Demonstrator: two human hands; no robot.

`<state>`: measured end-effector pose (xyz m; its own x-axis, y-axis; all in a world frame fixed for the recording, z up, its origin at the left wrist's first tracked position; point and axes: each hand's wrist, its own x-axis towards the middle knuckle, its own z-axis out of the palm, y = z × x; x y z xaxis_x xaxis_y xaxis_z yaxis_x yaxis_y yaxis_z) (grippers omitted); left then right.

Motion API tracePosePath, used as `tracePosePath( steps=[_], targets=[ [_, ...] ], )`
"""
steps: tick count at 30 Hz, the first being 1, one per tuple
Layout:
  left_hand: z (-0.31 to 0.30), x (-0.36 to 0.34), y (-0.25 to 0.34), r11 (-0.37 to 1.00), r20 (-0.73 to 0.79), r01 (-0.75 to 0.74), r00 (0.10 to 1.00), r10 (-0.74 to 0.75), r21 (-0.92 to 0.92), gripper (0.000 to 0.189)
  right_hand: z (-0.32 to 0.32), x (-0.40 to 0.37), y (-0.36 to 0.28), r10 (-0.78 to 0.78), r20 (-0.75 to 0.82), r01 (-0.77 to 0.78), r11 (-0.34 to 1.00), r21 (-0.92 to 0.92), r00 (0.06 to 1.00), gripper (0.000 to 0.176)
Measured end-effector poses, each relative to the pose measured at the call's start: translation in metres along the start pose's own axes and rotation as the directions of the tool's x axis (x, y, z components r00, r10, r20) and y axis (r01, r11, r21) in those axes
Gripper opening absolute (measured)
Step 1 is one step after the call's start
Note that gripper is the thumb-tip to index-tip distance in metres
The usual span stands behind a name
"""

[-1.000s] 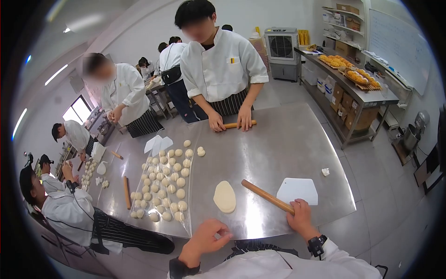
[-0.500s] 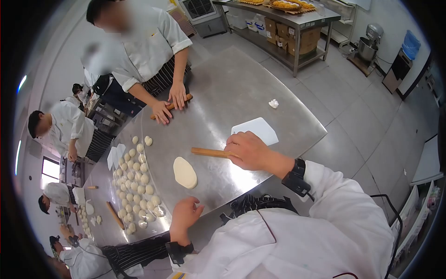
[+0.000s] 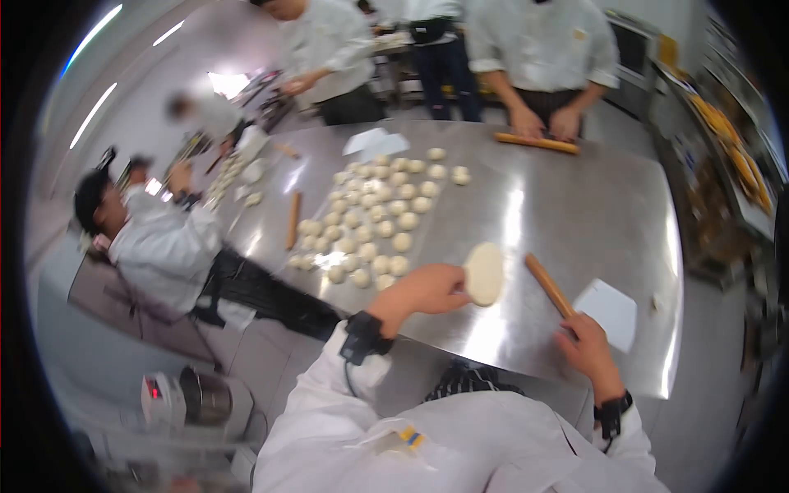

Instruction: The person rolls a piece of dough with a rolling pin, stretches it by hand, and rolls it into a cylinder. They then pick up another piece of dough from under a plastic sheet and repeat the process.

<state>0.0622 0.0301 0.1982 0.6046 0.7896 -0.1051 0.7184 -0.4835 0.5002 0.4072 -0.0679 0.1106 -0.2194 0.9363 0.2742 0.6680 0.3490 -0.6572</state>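
Observation:
My left hand (image 3: 429, 288) pinches the left edge of a flat oval piece of dough (image 3: 485, 274) between thumb and fingers. The dough hangs over the steel table in front of me. On the right, my right hand (image 3: 588, 343) is closed around the near end of a wooden rolling pin (image 3: 549, 283), which points away and to the left. A white dough scraper (image 3: 609, 314) lies beside that hand. To the left of the flat dough, many small round dough balls (image 3: 380, 212) are spread in rows.
Across the steel table (image 3: 575, 201), a person rolls another rolling pin (image 3: 537, 144) with both hands. A further rolling pin (image 3: 293, 220) lies left of the dough balls, and white scrapers (image 3: 376, 143) lie behind them. Other people stand along the left side. A small dough scrap (image 3: 655, 302) sits near the right edge.
My left hand has gone from empty near the table edge to gripping the flat dough, now lifted. My right hand stays at the rolling pin. The view has swung left.

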Motion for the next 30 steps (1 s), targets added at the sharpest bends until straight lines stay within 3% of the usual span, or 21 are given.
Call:
tracePosePath(
  steps=[2, 4, 6, 10, 12, 16, 17, 20, 24, 26, 27, 29, 30],
  targets=[
    [-0.033, 0.004, 0.016, 0.995, -0.021, -0.062, 0.998, 0.061, -0.082, 0.031, 0.006, 0.005, 0.001, 0.054, 0.038, -0.055, 0.998, 0.014, 0.998, 0.02],
    [-0.048, 0.011, 0.012, 0.993, -0.017, -0.017, 1.0, 0.015, -0.117, 0.031, 0.015, 0.015, -0.005, 0.054, 0.083, -0.059, 0.996, 0.061, 0.995, 0.02],
    [-0.057, 0.017, 0.004, 0.99, 0.065, -0.004, 0.998, -0.005, 0.138, 0.03, 0.017, 0.027, -0.009, 0.081, 0.099, -0.09, 0.991, 0.094, 0.992, 0.02],
    [-0.065, 0.003, 0.003, 0.995, -0.004, -0.056, 0.998, 0.056, 0.087, 0.029, 0.029, 0.052, -0.027, 0.043, 0.095, -0.058, 0.987, 0.152, 0.995, 0.02],
    [-0.058, -0.001, -0.005, 0.987, -0.062, -0.109, 0.993, 0.103, -0.116, 0.028, 0.034, 0.06, -0.029, 0.032, 0.086, -0.046, 0.984, 0.17, 0.996, 0.02],
    [0.005, -0.002, -0.07, 0.954, -0.148, 0.013, 0.987, -0.059, -0.298, 0.025, 0.046, 0.068, -0.015, 0.054, 0.193, -0.095, 0.973, 0.209, 0.98, 0.021],
    [0.014, 0.0, -0.079, 0.939, -0.12, 0.145, 0.974, -0.191, -0.313, 0.024, 0.044, 0.071, -0.02, 0.16, 0.276, -0.213, 0.961, 0.176, 0.948, 0.024],
    [0.049, 0.012, -0.109, 0.915, -0.188, 0.225, 0.936, -0.299, -0.334, 0.028, 0.055, 0.087, -0.008, 0.176, 0.331, -0.222, 0.969, 0.108, 0.927, 0.03],
    [0.072, 0.059, -0.121, 0.922, -0.164, 0.233, 0.942, -0.294, -0.31, 0.03, 0.089, 0.136, 0.012, 0.198, 0.332, -0.202, 0.979, -0.024, 0.922, 0.034],
    [0.087, 0.089, -0.124, 0.961, -0.297, 0.143, 0.931, -0.212, -0.238, 0.032, 0.112, 0.164, 0.017, 0.153, 0.273, -0.139, 0.988, -0.068, 0.95, 0.036],
    [0.089, 0.101, -0.122, 0.959, -0.281, 0.136, 0.937, -0.205, -0.248, 0.032, 0.118, 0.177, 0.015, 0.175, 0.273, -0.159, 0.984, -0.077, 0.946, 0.036],
    [0.089, 0.122, -0.119, 0.984, -0.215, 0.17, 0.96, -0.178, -0.054, 0.033, 0.131, 0.202, 0.011, 0.247, 0.274, -0.152, 0.934, -0.324, 0.93, 0.037],
    [0.087, 0.127, -0.12, 0.985, -0.202, 0.159, 0.964, -0.17, -0.07, 0.033, 0.136, 0.21, 0.012, 0.268, 0.276, -0.168, 0.926, -0.337, 0.923, 0.037]
  ],
)
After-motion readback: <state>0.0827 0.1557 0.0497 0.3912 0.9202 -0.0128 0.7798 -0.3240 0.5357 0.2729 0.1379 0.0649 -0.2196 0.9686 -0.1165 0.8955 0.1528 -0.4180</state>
